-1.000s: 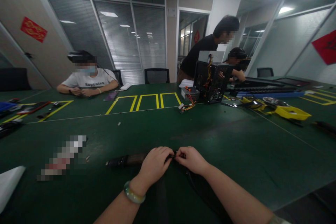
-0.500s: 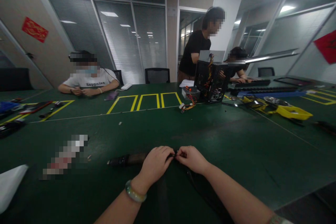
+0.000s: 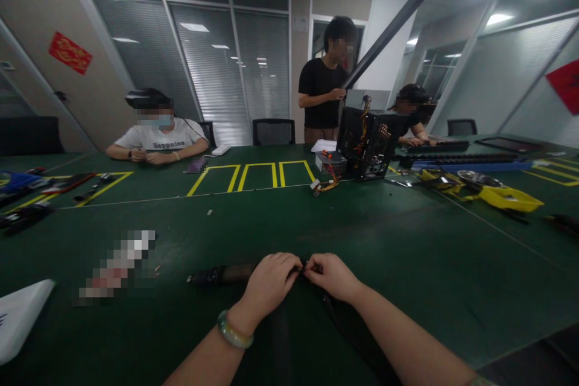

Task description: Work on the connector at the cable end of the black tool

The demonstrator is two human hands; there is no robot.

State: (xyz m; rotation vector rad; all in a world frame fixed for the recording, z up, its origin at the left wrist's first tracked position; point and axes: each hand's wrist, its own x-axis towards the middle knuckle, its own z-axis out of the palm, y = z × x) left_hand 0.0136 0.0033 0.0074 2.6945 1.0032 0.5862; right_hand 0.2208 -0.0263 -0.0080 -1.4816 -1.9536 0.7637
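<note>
My left hand (image 3: 270,282) and my right hand (image 3: 332,275) meet at the near edge of the green table (image 3: 371,235), both with fingers pinched together on a small dark piece (image 3: 303,266) between them. A dark tube-like object (image 3: 221,274) lies on the table, running left from under my left hand. A dark strap or cable (image 3: 337,319) runs back toward me under my right wrist. A green bangle (image 3: 233,332) sits on my left wrist.
A black open computer case (image 3: 366,142) with loose wires stands at mid table. Yellow tape rectangles (image 3: 253,175) mark the surface. A yellow tray (image 3: 511,198) lies right. A seated person (image 3: 156,132) works far left; a standing person (image 3: 323,87) holds a long dark bar; another sits behind the case.
My hands stay pinched in the same spot. The standing person behind the case has straightened up, stepped left and raised a long dark bar.
</note>
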